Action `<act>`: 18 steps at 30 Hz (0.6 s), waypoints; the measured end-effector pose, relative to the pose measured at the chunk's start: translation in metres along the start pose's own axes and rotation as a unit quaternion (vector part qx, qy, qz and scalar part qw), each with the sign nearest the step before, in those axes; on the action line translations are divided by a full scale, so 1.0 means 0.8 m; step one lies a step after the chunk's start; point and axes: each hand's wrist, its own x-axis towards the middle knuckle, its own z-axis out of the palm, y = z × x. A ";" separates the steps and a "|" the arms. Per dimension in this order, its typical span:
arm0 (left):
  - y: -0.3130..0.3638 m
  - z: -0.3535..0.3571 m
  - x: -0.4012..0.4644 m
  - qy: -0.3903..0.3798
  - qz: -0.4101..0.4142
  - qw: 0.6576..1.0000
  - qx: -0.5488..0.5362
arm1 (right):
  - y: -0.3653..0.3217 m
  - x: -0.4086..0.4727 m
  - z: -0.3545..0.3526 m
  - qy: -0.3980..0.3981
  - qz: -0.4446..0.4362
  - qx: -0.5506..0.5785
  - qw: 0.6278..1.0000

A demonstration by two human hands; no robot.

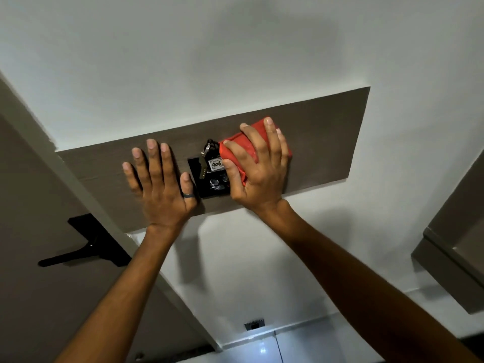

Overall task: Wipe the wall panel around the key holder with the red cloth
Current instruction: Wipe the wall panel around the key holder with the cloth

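Observation:
A long brown wall panel [327, 132] runs across the white wall. A black key holder [207, 191] sits in its middle, with keys and a tag marked 906 [216, 163] hanging on it. My right hand [258, 169] presses a folded red cloth [255, 146] flat against the panel just right of the key holder, fingers spread over it. My left hand [159, 184] lies flat on the panel just left of the holder, fingers apart, with a dark ring on the thumb. It holds nothing.
A door with a black lever handle [78, 244] stands at the left, next to its pale frame. A brown cabinet or ledge [450, 252] juts in at the right. A small wall socket [254, 324] sits low above the shiny floor.

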 end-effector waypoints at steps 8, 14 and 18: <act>0.005 -0.001 0.001 0.011 0.007 1.000 0.014 | 0.042 -0.058 0.010 0.031 -0.076 -0.029 0.996; 0.008 -0.006 0.007 0.013 0.005 1.000 0.014 | 0.057 -0.052 -0.002 0.014 -0.106 -0.029 0.994; 0.008 -0.007 0.006 0.009 0.003 1.000 0.006 | 0.013 -0.011 0.019 0.050 -0.014 -0.006 0.999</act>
